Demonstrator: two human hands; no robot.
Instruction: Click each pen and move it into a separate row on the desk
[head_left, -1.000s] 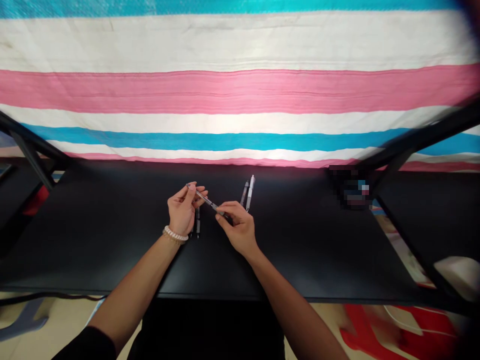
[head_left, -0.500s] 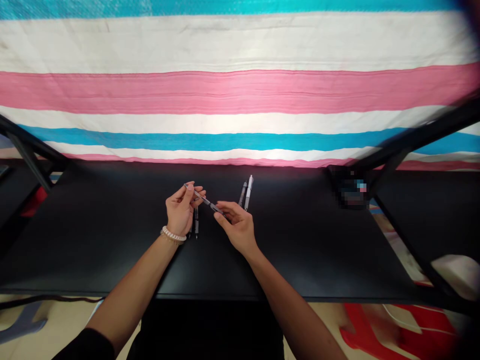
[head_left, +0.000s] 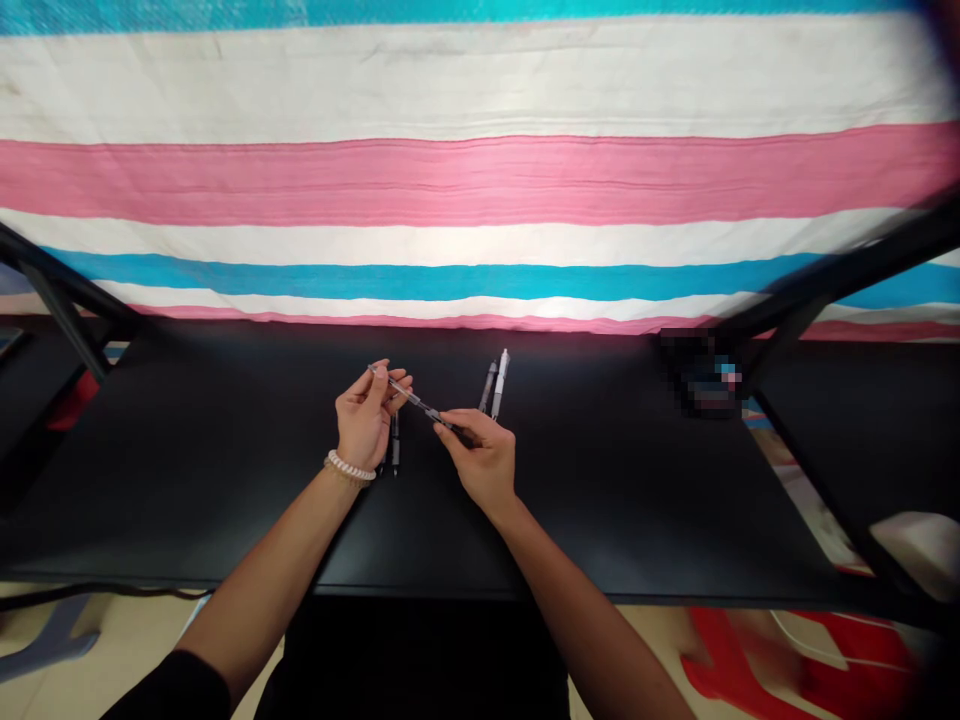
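Between my hands a slim grey-and-black pen [head_left: 409, 396] is held above the table, slanting down to the right. My left hand [head_left: 365, 418], with a coiled white band at the wrist, pinches its upper left end between thumb and fingers. The lower right end is gripped by the fingertips of my right hand [head_left: 484, 455], which cover part of it. Below my left hand lie dark pens [head_left: 396, 447], partly hidden by it. Just beyond my right hand a white pen [head_left: 501, 382] and a dark grey pen [head_left: 487, 388] lie side by side.
The black tabletop [head_left: 225, 480] has dark metal frame posts at both sides. A striped sheet [head_left: 480, 180] hangs behind it. At the back right sits a blurred-out dark object [head_left: 705, 375]. A red stool [head_left: 735, 660] stands on the floor at lower right.
My right hand has shifted slightly right and down, and its fingers have closed more tightly round the pen's end. My left hand keeps its pinch. The view has shifted slightly.
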